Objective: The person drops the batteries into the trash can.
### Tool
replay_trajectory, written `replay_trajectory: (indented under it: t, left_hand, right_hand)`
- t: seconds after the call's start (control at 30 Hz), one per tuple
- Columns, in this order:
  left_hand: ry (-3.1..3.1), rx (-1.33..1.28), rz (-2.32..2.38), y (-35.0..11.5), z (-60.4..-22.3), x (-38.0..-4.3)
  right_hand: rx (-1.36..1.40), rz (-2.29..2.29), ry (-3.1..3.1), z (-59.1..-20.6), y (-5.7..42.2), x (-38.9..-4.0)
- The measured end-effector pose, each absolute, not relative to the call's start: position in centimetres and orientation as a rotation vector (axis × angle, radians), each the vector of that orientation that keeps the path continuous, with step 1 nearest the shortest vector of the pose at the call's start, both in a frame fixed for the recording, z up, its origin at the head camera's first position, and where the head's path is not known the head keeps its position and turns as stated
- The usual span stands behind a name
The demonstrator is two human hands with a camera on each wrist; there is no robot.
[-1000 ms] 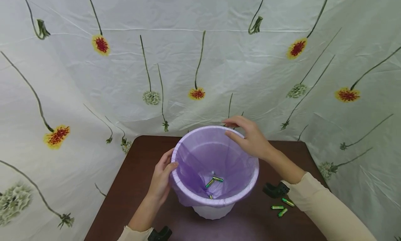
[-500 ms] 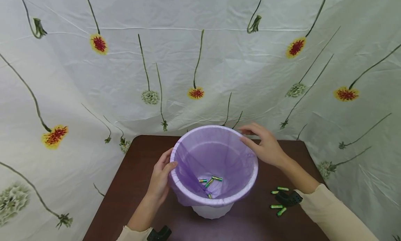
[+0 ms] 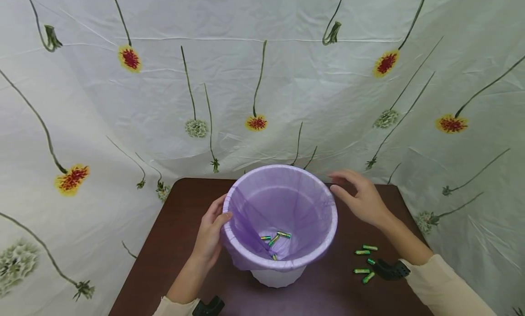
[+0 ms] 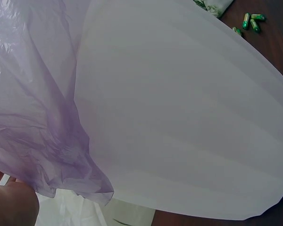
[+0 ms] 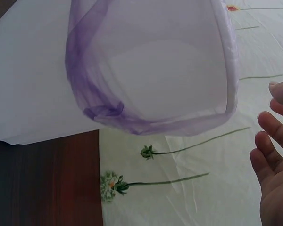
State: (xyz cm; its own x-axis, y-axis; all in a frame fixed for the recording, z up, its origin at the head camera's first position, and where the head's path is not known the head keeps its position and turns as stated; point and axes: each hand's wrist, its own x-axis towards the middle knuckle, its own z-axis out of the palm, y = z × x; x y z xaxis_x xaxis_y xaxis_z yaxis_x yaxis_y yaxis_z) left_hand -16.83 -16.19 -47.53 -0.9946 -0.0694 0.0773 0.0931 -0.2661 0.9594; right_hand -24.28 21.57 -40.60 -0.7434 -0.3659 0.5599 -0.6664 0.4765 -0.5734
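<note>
Brown table point(image 3: 186, 215) — head view alone shows batteries point(image 3: 284, 235) inside lined bin point(image 3: 279, 278).

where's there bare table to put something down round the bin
Bare table lies left of the left hand and in front of the bin; another strip runs between the bin and the loose batteries. It's crowded at those batteries, beside the right wrist's black mount.

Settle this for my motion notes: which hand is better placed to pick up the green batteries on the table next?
Probably the right hand: it looks empty and clear of the bin, and is nearer those batteries. The left hand grips the bin on the side away from them.
</note>
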Motion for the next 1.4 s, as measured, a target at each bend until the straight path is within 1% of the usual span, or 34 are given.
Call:
replay_trajectory:
  t: [0.27, 0.57, 0.93, 1.4]
  left_hand:
    - [-1.839, -0.042, -2.41, -16.2, -47.5, -16.8]
    - [-1.832, -0.034, -2.419, -16.1, -47.5, -16.8]
    - [-1.824, -0.034, -2.424, -16.1, -47.6, -16.9]
    - [-1.827, -0.021, -2.423, -16.0, -47.5, -16.9]
  right_hand:
    - [0.851, 1.171, -2.319, -41.6, 23.3, -23.7]
    - [0.741, 1.172, -2.374, -42.9, 24.4, -22.9]
    - [0.671, 1.145, -2.377, -44.8, 25.6, -22.6]
    - [0.45, 1.14, -2.446, -48.1, 28.3, -21.1]
